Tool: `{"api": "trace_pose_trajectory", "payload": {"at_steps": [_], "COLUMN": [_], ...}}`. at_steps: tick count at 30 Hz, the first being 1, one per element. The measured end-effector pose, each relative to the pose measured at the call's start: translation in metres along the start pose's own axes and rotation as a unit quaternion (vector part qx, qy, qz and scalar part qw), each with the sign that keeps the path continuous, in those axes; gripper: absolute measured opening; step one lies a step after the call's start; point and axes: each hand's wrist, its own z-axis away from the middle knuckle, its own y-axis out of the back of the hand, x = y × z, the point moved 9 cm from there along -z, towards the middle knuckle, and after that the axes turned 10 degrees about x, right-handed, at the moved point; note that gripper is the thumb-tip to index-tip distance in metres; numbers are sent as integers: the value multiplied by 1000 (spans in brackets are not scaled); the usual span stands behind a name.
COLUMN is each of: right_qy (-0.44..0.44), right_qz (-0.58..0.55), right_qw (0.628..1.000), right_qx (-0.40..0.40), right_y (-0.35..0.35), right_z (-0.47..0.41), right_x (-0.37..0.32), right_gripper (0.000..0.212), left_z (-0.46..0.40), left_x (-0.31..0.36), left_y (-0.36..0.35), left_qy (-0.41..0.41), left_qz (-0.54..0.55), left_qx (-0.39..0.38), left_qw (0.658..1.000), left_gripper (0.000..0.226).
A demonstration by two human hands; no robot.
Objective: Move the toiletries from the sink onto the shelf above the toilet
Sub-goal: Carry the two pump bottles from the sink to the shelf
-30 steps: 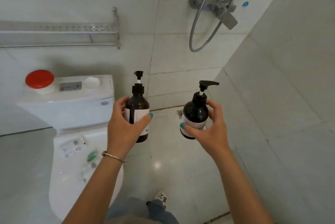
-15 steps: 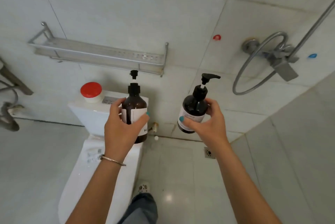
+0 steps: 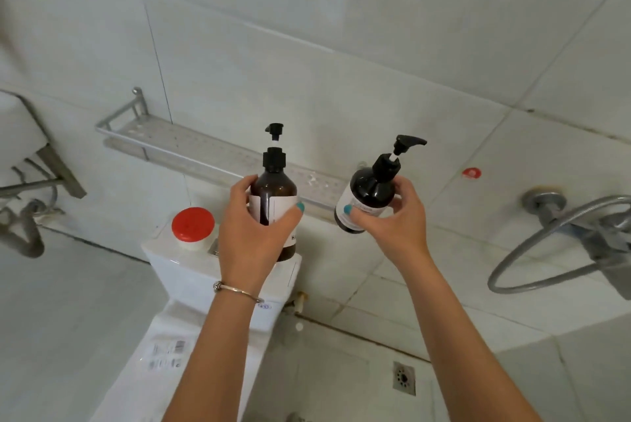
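Both bottles have risen since the earlier frame and now sit level with the shelf (image 3: 205,148), with the view tipped further up the tiled wall (image 3: 341,29). That wall fills most of the frame, and the metal shelf is fixed to it, running from upper left down toward the middle, perforated along its floor with a low rail at the front. Below it stands the white toilet (image 3: 191,285), its tank carrying a white jar with a red lid (image 3: 193,224) at the left. At the right edge a shower hose (image 3: 546,251) loops from a wall fitting. The left hand (image 3: 252,237) is wrapped around the brown pump bottle (image 3: 275,193), held upright, thumb across its white label, a thin bracelet (image 3: 235,290) at the wrist; the bottle overlaps the shelf's front rail in this view. The right hand (image 3: 392,220) grips the black pump bottle (image 3: 367,196) by its shoulder and label, tilted to the right, just beside the shelf's right end. The two bottles are near each other, not touching.
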Motion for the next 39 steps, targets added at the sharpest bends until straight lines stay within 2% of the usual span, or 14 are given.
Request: {"api": "trace_pose_trajectory", "payload": {"at_steps": [5,10,16,20,27,33,39], "right_qy": [22,7,-9,12,63,63,52], "right_qz": [-6,7,36,60,150,125,103], "right_qw": [999,996,997,996,986,988,988], "right_qx": [-42,-86,-65,-67,36,62,106], "right_y": [-37,-71,-75,-75,-69,-63,-62], "right_z": [-43,-62,-68,-67,-66,-64,-65], "right_x": [-14,5,33,33,29,38,40], "right_gripper": [57,55,51,58,85,67,62], "left_z": [-19,-32,-39,-39,-36,-35,-38], "left_x": [4,14,8,3,0,-2,0], "left_y": [-6,-12,-23,-30,-35,-27,-16], "left_qy": [3,-6,-26,-24,-7,-7,-7], "left_qz": [-3,-11,-8,2,26,30,20], "left_qx": [28,46,44,43,38,47,62], "left_qw": [1000,999,999,999,999,998,998], "left_gripper": [68,69,68,67,65,64,64]}}
